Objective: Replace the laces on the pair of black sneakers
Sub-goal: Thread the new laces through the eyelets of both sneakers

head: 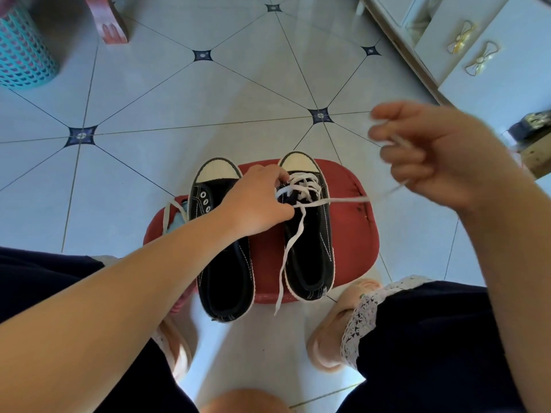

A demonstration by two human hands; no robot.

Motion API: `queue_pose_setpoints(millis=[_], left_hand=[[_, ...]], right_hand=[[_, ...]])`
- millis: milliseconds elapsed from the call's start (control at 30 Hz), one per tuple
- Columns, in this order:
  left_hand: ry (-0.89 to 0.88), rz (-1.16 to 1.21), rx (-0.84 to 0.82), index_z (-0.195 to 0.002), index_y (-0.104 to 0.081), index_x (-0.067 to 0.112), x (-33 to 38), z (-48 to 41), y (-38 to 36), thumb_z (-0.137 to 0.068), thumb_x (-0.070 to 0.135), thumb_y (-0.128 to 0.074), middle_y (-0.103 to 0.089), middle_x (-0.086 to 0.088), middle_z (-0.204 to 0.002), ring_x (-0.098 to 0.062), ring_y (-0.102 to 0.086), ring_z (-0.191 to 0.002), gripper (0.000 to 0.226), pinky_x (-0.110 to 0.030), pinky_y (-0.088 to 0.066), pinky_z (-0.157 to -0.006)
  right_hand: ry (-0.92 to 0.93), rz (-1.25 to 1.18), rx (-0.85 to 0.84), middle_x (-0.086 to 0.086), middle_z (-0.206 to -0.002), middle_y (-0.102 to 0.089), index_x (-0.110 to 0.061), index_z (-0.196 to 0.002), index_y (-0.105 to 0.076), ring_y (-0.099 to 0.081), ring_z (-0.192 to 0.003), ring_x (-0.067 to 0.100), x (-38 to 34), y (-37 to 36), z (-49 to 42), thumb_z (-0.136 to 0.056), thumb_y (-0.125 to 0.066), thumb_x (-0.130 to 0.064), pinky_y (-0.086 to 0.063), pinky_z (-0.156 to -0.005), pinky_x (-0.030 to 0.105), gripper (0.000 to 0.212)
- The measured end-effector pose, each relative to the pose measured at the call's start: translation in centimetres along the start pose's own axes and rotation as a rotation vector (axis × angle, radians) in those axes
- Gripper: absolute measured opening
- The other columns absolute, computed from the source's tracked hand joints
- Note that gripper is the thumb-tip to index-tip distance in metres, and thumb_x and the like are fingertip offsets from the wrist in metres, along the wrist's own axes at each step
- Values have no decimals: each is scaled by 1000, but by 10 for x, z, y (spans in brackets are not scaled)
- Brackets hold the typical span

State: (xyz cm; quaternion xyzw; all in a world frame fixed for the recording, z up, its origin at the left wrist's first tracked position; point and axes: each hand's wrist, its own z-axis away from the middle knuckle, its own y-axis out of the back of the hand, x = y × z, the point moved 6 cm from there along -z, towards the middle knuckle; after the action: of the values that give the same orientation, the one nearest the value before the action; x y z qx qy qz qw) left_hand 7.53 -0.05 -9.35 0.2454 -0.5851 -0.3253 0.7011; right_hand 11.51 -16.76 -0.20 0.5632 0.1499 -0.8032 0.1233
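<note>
both sneakers (259,251) on stool (354,228)

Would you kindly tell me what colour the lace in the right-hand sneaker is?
White: the flat lace stands out on the black canvas sneaker, in the head view.

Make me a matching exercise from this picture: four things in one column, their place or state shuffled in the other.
1. left sneaker
2. right sneaker
3. right hand
4. basket

a. pulls the lace tight
b. far left on the floor
c. eyelets empty
d. partly laced in white

Pairs: 1-c, 2-d, 3-a, 4-b.
</note>
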Motion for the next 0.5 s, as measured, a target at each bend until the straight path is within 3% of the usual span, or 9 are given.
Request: queue_pose_setpoints(millis=[67, 133, 167, 267, 333, 433, 500], left_hand=[[14, 42, -28, -127, -46, 18, 0, 1, -1, -78, 18, -63, -55, 3, -110, -14, -52, -98, 52, -27, -43, -85], [23, 82, -35, -126, -47, 19, 1, 1, -2, -78, 16, -63, -57, 6, -105, -14, -56, -94, 51, -29, -46, -86], [20, 90, -32, -126, -47, 20, 1, 1, -3, -77, 15, -63, -57, 8, -103, -14, -56, -94, 52, -29, -46, -86], [13, 88, -15, -125, -48, 21, 1, 2, -3, -76, 15, -64, -56, 8, -104, -13, -56, -94, 52, -27, -45, -85], [2, 71, 3, -124, -49, 21, 0, 1, -2, -75, 16, -64, -56, 5, -110, -12, -53, -98, 52, -25, -42, -83], [-13, 44, 23, -124, -51, 20, -2, 0, -1, -75, 18, -65, -53, 0, -116, -11, -47, -100, 51, -22, -34, -80], [-8, 55, 10, -126, -49, 21, -4, -1, -1, -77, 18, -65, -51, 1, -119, -10, -46, -100, 52, -21, -33, -81]], right_hand=[[2, 626, 63, -5, -74, -56, -20, -87, -64, -44, -48, 1, 18, -9, -4, -88, -52, -10, -34, -44, 15, 16], [124, 1114, 26, -6, -91, -63, -24, -93, -68, -58, -76, 6, 37, -30, -8, -85, -61, -31, -47, -68, 25, 13], [150, 1278, -9, -4, -98, -62, -23, -97, -68, -58, -84, 11, 49, -39, -8, -83, -62, -37, -47, -73, 28, 20], [215, 1600, 28, 3, -107, -51, -19, -107, -65, -56, -86, 20, 70, -54, -12, -88, -59, -36, -43, -66, 29, 26], [259, 1567, 44, 2, -100, -53, -18, -98, -69, -56, -81, 20, 70, -55, -15, -90, -56, -30, -43, -62, 27, 19], [239, 1153, 68, -9, -76, -61, -27, -73, -70, -54, -70, 3, 43, -45, -14, -83, -64, -28, -38, -64, 12, 12], [302, 893, 99, -15, -74, -61, -36, -63, -65, -55, -72, 0, 20, -39, -4, -77, -70, -26, -41, -68, 13, 18]])
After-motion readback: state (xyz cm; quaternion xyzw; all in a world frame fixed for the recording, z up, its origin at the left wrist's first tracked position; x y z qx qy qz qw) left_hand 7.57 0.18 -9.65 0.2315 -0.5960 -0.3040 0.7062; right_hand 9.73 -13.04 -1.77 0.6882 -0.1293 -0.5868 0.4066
